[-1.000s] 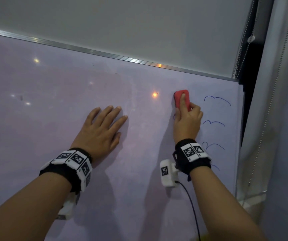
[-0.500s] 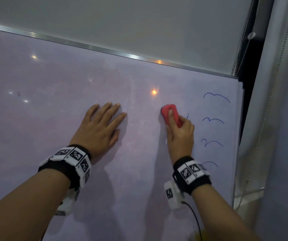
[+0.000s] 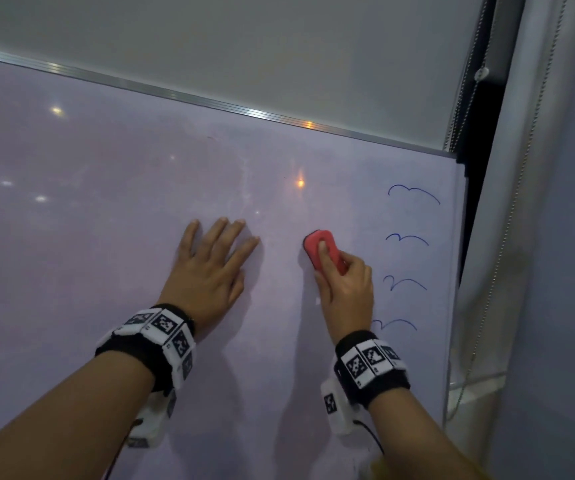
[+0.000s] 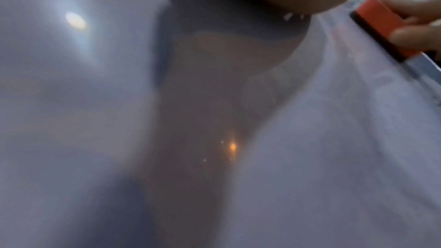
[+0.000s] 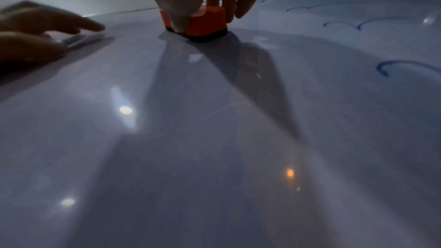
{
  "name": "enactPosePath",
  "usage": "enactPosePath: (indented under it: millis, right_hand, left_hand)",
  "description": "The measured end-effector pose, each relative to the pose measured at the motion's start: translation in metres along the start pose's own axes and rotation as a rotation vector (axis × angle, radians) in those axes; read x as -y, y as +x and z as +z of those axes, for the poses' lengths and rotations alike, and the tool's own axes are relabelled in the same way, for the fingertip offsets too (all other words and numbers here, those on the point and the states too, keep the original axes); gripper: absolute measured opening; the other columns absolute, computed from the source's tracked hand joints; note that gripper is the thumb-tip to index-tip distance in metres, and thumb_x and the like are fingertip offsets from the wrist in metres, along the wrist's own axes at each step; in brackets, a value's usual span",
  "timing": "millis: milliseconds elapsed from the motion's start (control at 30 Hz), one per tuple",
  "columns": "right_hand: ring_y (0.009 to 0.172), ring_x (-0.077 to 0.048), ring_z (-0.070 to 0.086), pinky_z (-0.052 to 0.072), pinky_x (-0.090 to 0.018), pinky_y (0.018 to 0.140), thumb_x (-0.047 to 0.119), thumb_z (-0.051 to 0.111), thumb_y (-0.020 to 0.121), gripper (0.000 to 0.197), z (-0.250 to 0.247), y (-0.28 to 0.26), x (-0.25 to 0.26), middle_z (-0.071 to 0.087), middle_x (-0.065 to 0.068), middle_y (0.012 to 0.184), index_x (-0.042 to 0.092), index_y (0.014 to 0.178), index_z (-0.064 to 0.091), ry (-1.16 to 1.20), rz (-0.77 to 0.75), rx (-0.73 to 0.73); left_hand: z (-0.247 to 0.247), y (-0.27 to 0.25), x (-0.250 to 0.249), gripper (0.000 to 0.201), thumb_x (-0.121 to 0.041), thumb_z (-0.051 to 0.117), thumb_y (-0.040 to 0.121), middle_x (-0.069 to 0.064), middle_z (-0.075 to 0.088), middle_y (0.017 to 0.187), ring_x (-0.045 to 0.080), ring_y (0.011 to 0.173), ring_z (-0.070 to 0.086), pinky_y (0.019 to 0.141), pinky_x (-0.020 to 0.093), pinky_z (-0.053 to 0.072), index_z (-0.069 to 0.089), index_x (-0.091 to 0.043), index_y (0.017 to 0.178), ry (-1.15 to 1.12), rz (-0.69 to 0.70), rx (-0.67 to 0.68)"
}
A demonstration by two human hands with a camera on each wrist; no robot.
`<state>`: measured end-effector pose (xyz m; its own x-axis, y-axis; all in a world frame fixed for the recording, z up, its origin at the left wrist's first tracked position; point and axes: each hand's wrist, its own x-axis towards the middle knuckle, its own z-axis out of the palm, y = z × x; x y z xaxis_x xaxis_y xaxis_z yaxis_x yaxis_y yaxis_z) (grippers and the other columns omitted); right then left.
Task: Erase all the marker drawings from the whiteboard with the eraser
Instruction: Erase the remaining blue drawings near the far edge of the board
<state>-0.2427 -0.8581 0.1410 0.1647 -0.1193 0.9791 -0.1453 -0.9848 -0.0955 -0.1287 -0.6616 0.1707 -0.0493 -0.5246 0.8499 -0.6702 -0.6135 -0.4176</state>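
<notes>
A red eraser (image 3: 315, 244) with a dark felt base lies pressed against the whiteboard (image 3: 106, 209). My right hand (image 3: 343, 282) grips it, forefinger along its back and thumb on its side; the same eraser (image 5: 207, 21) shows in the right wrist view and, in the left wrist view, the eraser (image 4: 379, 24). Several blue curved marker strokes (image 3: 412, 194) run down the board's right side, a little right of the eraser. My left hand (image 3: 210, 268) rests flat on the board, fingers straight, to the eraser's left.
The board's metal top rail (image 3: 210, 102) runs across above the hands. Its right edge (image 3: 457, 271) meets a dark gap and a pale curtain (image 3: 535, 237) with a bead chain (image 3: 466, 91). Light reflections dot the surface.
My right hand has carried the eraser down and to the left across the board, and a short blue mark beside it is gone. The left hand has stayed put.
</notes>
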Motion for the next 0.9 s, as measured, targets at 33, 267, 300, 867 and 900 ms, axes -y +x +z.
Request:
enactPosePath:
  millis: [33,267,300,867,900]
  right_hand:
    - [0.078,-0.033,0.053,0.053,-0.039,0.063,0.028,0.050,0.089,0.041,-0.001,0.005,-0.005,0.057,-0.016,0.098,0.025,0.130,0.051,-0.005,0.038,-0.030]
    - [0.079,-0.031,0.053,0.048,-0.035,0.065,0.029,0.048,0.087,0.043,-0.002,0.011,0.003,0.056,-0.014,0.096,0.025,0.130,0.049,0.016,-0.036,-0.016]
    - [0.079,-0.032,0.055,0.047,-0.034,0.066,0.033,0.046,0.089,0.041,-0.007,0.010,-0.009,0.057,-0.012,0.096,0.024,0.128,0.051,-0.005,-0.076,0.022]
    - [0.112,-0.043,0.040,0.036,-0.051,0.095,0.017,0.055,0.092,0.046,-0.005,-0.109,-0.074,0.045,-0.031,0.117,0.010,0.136,0.044,0.038,0.980,-0.123]
    - [0.114,-0.042,0.039,0.035,-0.050,0.097,0.017,0.056,0.092,0.048,-0.005,-0.108,-0.072,0.045,-0.030,0.119,0.012,0.137,0.043,0.046,1.004,-0.117]
  left_hand:
    - [0.004,0.000,-0.009,0.047,-0.030,0.032,0.089,0.010,0.031,0.141,0.031,0.129,0.030,0.112,0.047,0.005,0.039,-0.016,0.134,-0.003,0.024,0.017]
    - [0.016,-0.002,-0.020,0.051,-0.034,0.020,0.095,0.007,0.027,0.146,0.029,0.134,0.025,0.114,0.047,0.003,0.031,-0.015,0.140,0.024,0.006,0.073]
    - [0.016,-0.002,-0.020,0.051,-0.034,0.020,0.095,0.007,0.027,0.146,0.029,0.134,0.025,0.114,0.047,0.003,0.031,-0.015,0.140,0.018,0.005,0.068]
    - [0.017,-0.002,-0.021,0.053,-0.033,0.029,0.091,0.009,0.027,0.145,0.032,0.134,0.023,0.113,0.048,0.002,0.034,-0.013,0.140,0.013,0.010,0.026]
    - [0.017,-0.002,-0.021,0.053,-0.033,0.029,0.091,0.009,0.027,0.145,0.032,0.135,0.022,0.113,0.048,0.001,0.035,-0.013,0.140,0.013,0.010,0.031]
